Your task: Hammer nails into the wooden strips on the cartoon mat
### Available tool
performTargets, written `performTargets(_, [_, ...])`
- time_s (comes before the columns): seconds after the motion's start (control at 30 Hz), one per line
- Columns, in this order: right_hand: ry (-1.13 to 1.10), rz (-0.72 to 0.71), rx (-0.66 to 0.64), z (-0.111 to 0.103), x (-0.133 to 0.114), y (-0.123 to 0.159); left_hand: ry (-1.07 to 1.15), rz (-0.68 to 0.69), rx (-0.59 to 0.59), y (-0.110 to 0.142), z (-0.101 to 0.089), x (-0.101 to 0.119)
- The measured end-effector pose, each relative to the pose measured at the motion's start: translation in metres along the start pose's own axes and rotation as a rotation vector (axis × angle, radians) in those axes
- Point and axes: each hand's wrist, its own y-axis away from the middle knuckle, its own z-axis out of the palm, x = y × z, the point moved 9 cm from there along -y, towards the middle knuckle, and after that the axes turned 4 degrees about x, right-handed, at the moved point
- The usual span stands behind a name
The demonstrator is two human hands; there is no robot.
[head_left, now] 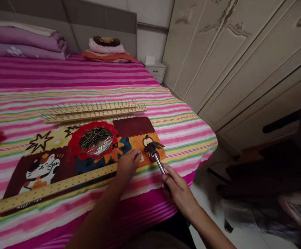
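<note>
My right hand [177, 188] grips the shaft of a small hammer [154, 149], whose dark claw head hangs over the right end of a long wooden strip [62, 186] with rows of holes. My left hand [128, 162] rests closed at that end of the strip, its fingertips pinched; what they hold is too small to see. Behind it a red dish [75, 147] holds a heap of thin metal nails [96, 140]. Farther back lie wooden strips [93, 112] with several nails standing up in them.
Everything lies on a cartoon-printed mat [44, 162] over a pink striped bed sheet [62, 76]. Folded bedding [26, 41] and a pillow stack [106, 48] sit by the headboard. Cream wardrobes [230, 58] stand right, a nightstand [155, 71] beyond. Dark clutter [264, 180] covers the floor.
</note>
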Motion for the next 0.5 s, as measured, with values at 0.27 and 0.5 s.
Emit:
performTargets(0.27, [0.265, -0.158, -0.087, 0.003, -0.024, -0.007, -0.040, 0.018, -0.003, 0.001, 0.004, 0.003])
performTargets(0.5, [0.120, -0.057, -0.023, 0.000, -0.017, -0.005, -0.015, 0.031, 0.030, 0.003, 0.002, 0.003])
